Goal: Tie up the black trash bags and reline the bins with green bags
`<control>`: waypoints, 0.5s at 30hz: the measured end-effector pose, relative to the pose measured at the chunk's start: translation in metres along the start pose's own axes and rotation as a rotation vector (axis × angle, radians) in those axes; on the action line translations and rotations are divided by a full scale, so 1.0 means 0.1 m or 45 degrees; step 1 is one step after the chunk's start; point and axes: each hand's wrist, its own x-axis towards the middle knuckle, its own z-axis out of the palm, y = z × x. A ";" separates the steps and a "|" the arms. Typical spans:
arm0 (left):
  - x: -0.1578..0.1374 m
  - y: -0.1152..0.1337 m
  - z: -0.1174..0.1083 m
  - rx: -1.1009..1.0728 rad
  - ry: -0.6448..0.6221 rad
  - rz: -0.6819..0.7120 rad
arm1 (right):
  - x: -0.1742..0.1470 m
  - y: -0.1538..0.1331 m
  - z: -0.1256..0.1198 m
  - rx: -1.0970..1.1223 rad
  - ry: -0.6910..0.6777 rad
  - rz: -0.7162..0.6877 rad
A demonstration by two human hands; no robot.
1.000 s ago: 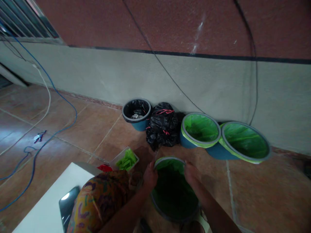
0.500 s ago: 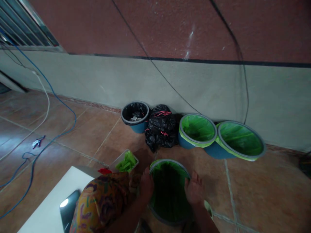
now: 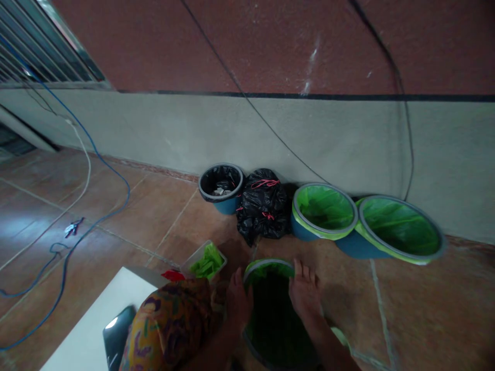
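A blue bin lined with a green bag (image 3: 273,309) stands on the floor right below me. My left hand (image 3: 238,304) lies against its left rim, fingers curled on the liner. My right hand (image 3: 304,291) rests flat on the right rim with the fingers spread. Whether either hand pinches the liner is hard to tell in the dim light. My patterned sleeve (image 3: 170,324) covers the left forearm.
Along the wall stand a black-lined bin (image 3: 221,186), a tied black rubbish bag (image 3: 263,206) and two more green-lined bins (image 3: 324,211) (image 3: 400,229). A clear tub of green bags (image 3: 204,262) sits left of my bin. Blue and white cables (image 3: 77,206) cross the tiled floor; a white table (image 3: 88,330) is at lower left.
Both hands slid along the bin rim, first nearer to me, then up again; the right hand now lies flat on the far right rim. The view shifted slightly.
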 end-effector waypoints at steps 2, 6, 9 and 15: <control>-0.01 0.02 -0.02 0.049 0.040 0.017 | 0.14 -0.24 -0.04 0.023 0.006 -0.158; 0.03 0.06 -0.01 0.015 -0.082 -0.005 | 0.30 -0.51 -0.05 0.025 -0.116 -0.299; 0.08 0.09 0.00 -0.028 -0.133 -0.070 | 0.32 -0.54 -0.10 0.015 -0.164 -0.274; -0.11 -0.07 0.04 -0.117 -0.010 -0.060 | 0.25 -0.85 -0.17 0.022 -0.163 -0.429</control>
